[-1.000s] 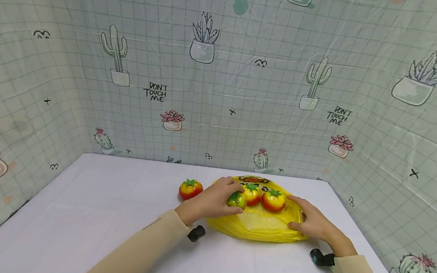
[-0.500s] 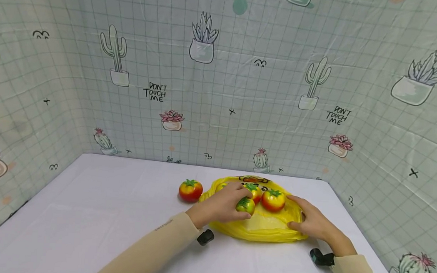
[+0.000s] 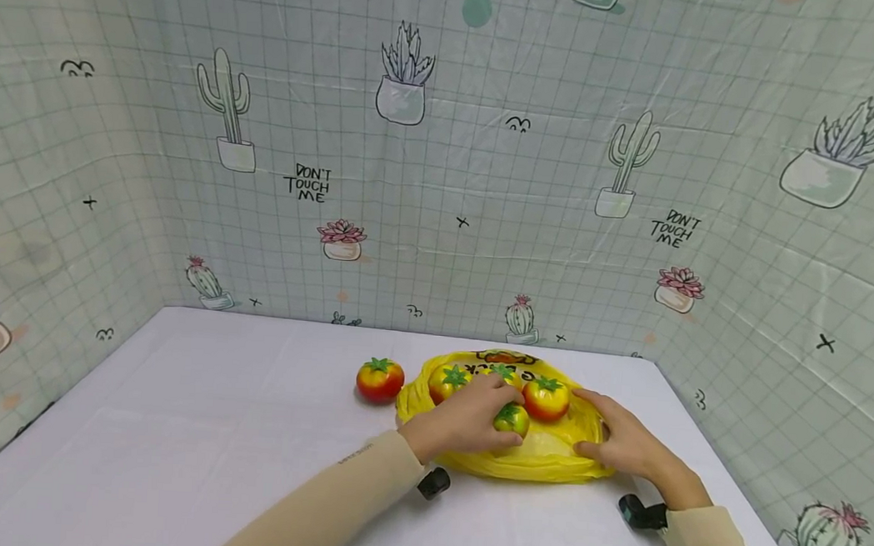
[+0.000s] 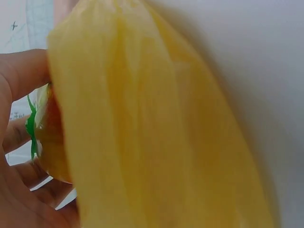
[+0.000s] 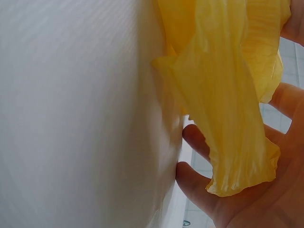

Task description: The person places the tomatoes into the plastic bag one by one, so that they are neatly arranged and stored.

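Observation:
My left hand (image 3: 469, 421) reaches over the yellow plastic bag (image 3: 470, 467) and grips a yellow-green toy tomato (image 3: 512, 420), fingers and thumb round its sides. In the left wrist view that tomato (image 4: 50, 137) shows its green leaf top, partly covered by the bag's wall. At the bag's right end my right hand (image 3: 625, 439) touches the rim with thumb and fingers spread apart. A loose yellow flap (image 5: 232, 118) hangs across it in the right wrist view. Red-yellow toy tomatoes lie at the bag: one on the left (image 3: 445, 380), one on the right (image 3: 547, 399).
One more toy tomato (image 3: 380, 381) stands on the white table (image 3: 232, 427), just left of the bag. Another tomato (image 3: 504, 371) sits behind my left fingers, mostly hidden. A cactus-print sheet (image 3: 443, 173) rises at the back and both sides.
My left hand has moved right and slightly nearer with the gripped tomato, uncovering the tomato at the bag's left. My right hand stays at the bag's right end.

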Demonstrator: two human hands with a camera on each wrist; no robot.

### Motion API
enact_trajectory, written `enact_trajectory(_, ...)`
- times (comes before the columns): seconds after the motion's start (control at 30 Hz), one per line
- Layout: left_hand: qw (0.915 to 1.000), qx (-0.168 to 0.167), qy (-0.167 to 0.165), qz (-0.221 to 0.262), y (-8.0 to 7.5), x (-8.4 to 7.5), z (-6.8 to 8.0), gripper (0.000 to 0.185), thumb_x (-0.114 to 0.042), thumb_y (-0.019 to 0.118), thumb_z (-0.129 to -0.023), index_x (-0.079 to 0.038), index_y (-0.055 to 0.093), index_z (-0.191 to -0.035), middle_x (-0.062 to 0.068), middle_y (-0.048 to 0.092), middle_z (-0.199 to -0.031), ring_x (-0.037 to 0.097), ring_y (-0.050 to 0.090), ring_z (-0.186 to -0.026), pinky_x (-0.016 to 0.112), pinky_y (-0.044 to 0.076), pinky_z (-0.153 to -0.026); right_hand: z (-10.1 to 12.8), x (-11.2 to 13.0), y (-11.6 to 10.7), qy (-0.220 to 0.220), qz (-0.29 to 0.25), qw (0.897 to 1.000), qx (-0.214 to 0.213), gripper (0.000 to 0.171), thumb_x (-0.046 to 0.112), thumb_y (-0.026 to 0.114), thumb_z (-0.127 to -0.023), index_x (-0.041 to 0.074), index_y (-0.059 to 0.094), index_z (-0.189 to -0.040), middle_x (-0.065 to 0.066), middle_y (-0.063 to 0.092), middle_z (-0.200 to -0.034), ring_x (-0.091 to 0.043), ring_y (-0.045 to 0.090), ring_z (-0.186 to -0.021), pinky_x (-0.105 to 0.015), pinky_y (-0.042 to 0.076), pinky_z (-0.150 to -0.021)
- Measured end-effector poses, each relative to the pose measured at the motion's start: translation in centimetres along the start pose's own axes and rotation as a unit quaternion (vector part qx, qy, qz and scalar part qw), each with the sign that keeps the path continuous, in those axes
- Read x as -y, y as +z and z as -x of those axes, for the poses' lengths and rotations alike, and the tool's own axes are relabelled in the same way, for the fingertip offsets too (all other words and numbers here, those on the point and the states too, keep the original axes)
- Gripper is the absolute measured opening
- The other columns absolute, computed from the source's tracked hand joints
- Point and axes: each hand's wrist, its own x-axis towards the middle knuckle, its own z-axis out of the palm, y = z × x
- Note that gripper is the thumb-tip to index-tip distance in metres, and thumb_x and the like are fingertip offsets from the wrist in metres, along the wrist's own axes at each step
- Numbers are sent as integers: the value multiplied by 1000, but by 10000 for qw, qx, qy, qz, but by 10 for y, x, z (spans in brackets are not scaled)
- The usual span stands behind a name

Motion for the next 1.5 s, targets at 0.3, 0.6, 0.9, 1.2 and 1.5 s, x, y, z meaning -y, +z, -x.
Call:
enact_trajectory(0.3, 9997, 30, -229, 106, 11, -9, -10, 48, -47, 68, -85, -26, 57, -127, -4, 47, -131, 12, 45, -117, 31, 42, -100, 0, -1, 0, -23, -40, 10000, -28, 78, 28, 74, -77, 11, 38, -145, -20, 40, -144, -43, 37, -129, -64, 28, -102)
enact_trajectory(0.6, 9998, 17, -211, -6, 16, -15, -17, 46, -48, 68, -84, -26, 59, -124, -4, 48, -125, 10, 46, -111, 28, 43, -96, 0, -3, 1, -63, 7, 10000, -45, 78, 27, 74, -78, 11, 37, -145, -20, 40, -144, -44, 37, -130, -64, 28, -102)
enact_trajectory(0.9, 9999, -52, -149, -62, 23, -17, -23, 45, -48, 68, -85, -26, 59, -123, -4, 48, -126, 11, 45, -115, 29, 42, -97, -1, -4, 2, 41, -40, 10000, 18, 80, 27, 75, -77, 12, 36, -145, -19, 39, -145, -43, 36, -130, -64, 27, -102)
enact_trajectory(1.2, 9996, -50, -246, -129, 27, -17, -26, 45, -48, 68, -85, -26, 60, -124, -4, 45, -134, 14, 43, -121, 32, 41, -100, -1, -4, 2, -20, -18, 10000, 0, 80, 28, 74, -77, 12, 37, -145, -20, 40, -144, -43, 37, -130, -64, 28, -102)
enact_trajectory(1.5, 9994, -28, -259, -225, 31, -17, -31, 47, -50, 67, -84, -26, 61, -124, -5, 47, -131, 13, 44, -119, 33, 42, -100, -1, -4, 2, -23, 10, 10000, -21, 79, 29, 75, -77, 11, 38, -145, -20, 41, -143, -43, 38, -129, -64, 29, -101)
